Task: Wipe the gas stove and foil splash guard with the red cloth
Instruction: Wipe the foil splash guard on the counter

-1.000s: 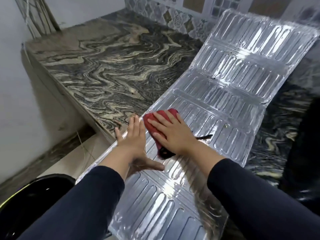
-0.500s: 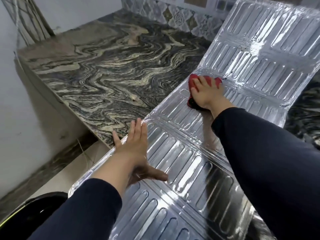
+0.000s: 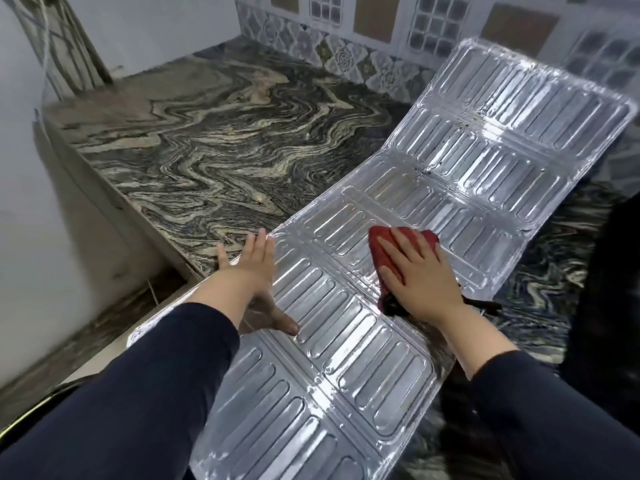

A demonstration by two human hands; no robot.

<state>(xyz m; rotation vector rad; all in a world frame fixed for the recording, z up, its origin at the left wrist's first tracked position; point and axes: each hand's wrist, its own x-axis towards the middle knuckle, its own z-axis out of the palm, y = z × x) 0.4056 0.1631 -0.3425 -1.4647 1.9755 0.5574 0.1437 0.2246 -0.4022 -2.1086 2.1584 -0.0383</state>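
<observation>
On the foil guard (image 3: 467,174), the right hand (image 3: 420,271) presses flat on the red cloth (image 3: 382,252); the left hand (image 3: 251,271), open, apparently grips the guard's edge.

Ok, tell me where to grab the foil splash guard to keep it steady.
Hold the foil splash guard by its long left edge, coming from the left, where the left hand already rests. The sheet is thin, and its near end overhangs the counter.

The right hand (image 3: 420,271) covers most of the red cloth (image 3: 384,251); the foil splash guard (image 3: 485,168) runs past the bottom edge.
</observation>
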